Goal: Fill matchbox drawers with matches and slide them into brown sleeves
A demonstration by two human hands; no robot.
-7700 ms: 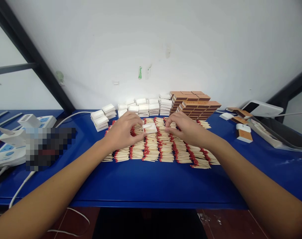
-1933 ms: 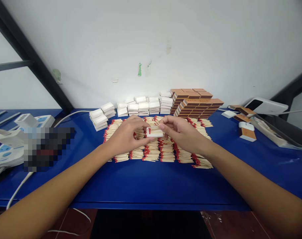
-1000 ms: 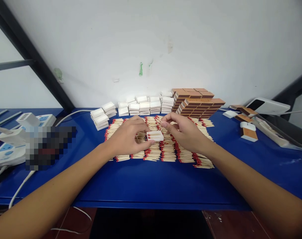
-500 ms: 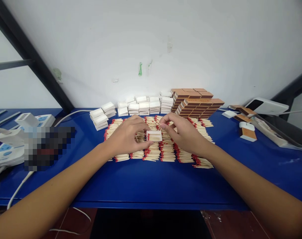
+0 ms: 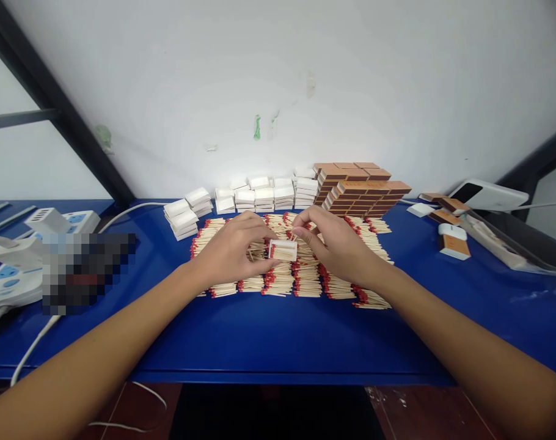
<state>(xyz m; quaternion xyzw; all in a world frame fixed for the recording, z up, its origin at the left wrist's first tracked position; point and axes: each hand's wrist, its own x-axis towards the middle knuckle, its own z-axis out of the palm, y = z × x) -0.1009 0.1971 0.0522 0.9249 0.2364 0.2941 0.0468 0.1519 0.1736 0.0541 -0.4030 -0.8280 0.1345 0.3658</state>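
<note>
Blue table point(image 5: 282, 336), 1, its bare near strip running left to right. Loose matches point(image 5: 308, 287), laid in side-by-side rows, red heads mostly to the left, across the table's middle. Power strip point(image 5: 3, 287), white, at left, beside a dark pixelated object point(image 5: 95, 263). Left hand point(image 5: 234, 247), thumb and fingers clamped on the left end of 1 white tray point(image 5: 287, 245); tray above the rows, open side up, part-filled with matches, heads left. Right hand point(image 5: 335, 244), just beyond the tray's right end, thumb and forefinger pinched on matchsticks point(image 5: 293, 234), count unclear. Brown matchbox point(image 5: 454, 245), 1, at right, small white item point(image 5: 452, 231) on top. White trays point(image 5: 264, 195), stacked, far left to centre. Brown matchboxes point(image 5: 367, 189), stacked, far right of centre. White wall point(image 5: 278, 79), farthest.
</note>
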